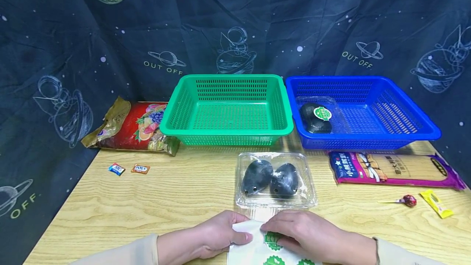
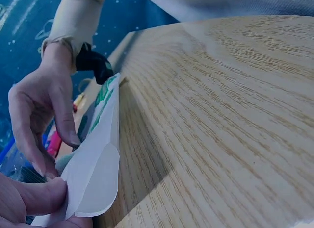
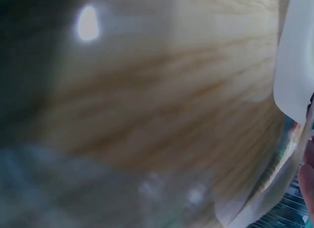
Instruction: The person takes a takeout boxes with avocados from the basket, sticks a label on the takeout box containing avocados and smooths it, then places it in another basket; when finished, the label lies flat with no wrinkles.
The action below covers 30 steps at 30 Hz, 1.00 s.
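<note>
In the head view a white sheet of round green stickers [image 1: 274,260] lies at the table's near edge. My left hand [image 1: 217,236] pinches its upper left part, thumb on top. Bent over the sheet is my right hand [image 1: 305,232], its fingertips near the top edge and thumb beside a green sticker. The left wrist view shows the right hand [image 2: 44,105] with thumb and fingers apart, close to the left thumb. Just beyond both hands stands a clear plastic box [image 1: 307,179] with two black, egg-shaped things [image 1: 259,175] inside.
A green basket [image 1: 228,138] and a blue basket [image 1: 368,136] stand behind; the blue one holds a similar box with a green sticker [image 1: 322,113]. A red candy bag [image 1: 126,128] and two small sweets [image 1: 141,169] are left; pasta [image 1: 401,169], a lollipop [image 1: 409,200] and a yellow-wrapped sweet [image 1: 436,204] right.
</note>
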### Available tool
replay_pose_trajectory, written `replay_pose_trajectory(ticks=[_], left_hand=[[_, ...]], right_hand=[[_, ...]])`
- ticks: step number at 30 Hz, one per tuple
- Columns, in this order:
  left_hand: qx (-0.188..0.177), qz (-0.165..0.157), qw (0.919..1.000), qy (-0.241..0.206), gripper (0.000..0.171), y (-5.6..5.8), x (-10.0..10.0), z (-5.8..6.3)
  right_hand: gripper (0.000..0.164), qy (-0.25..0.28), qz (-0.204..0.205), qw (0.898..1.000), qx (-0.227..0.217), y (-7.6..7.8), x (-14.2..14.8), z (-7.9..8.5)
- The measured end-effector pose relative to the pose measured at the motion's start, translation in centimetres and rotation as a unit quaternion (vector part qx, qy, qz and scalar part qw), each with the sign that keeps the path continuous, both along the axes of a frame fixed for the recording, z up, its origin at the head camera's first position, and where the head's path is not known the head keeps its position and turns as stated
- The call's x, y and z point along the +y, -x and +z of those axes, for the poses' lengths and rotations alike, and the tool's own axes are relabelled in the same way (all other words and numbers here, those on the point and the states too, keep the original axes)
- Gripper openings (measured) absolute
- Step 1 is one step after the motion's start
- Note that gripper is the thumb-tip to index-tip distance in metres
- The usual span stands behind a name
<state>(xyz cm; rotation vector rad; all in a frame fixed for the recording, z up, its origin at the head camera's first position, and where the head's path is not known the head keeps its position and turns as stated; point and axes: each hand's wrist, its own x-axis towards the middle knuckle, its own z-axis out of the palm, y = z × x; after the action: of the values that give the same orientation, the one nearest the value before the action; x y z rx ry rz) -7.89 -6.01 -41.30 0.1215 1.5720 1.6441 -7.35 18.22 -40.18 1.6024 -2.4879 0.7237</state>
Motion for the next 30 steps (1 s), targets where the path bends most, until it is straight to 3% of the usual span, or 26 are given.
replay_pose_trajectory(ticks=[11,14,17,20,24,27,30], left_hand=[[0.005,0.005,0.9997,0.024,0.024,0.0,0.1,0.0],[0.016,0.005,0.9993,0.033,0.024,0.0,0.1,0.0],[0.023,0.005,0.9989,0.04,0.024,0.0,0.1,0.1],[0.022,0.005,0.9991,0.035,0.025,0.0,0.0,0.4],[0.018,0.013,0.9996,0.018,0.029,0.2,-0.4,0.7],[0.02,0.021,0.9995,0.011,0.032,0.4,-0.8,0.8],[0.042,0.024,0.9986,0.02,0.037,0.8,-1.3,1.2]], right_hand=[[0.023,0.007,0.011,0.998,0.06,0.1,0.0,0.4],[0.026,0.006,0.022,0.995,0.097,0.2,0.2,1.1],[0.028,0.026,0.033,0.995,0.095,0.4,0.5,2.6],[0.029,0.062,0.03,0.996,0.052,1.6,0.9,5.0],[0.031,0.083,-0.021,0.996,-0.006,5.1,1.3,7.8],[0.024,0.043,-0.065,0.995,-0.068,7.9,1.1,8.5],[0.02,-0.012,-0.085,0.987,-0.135,9.7,0.5,8.3]])
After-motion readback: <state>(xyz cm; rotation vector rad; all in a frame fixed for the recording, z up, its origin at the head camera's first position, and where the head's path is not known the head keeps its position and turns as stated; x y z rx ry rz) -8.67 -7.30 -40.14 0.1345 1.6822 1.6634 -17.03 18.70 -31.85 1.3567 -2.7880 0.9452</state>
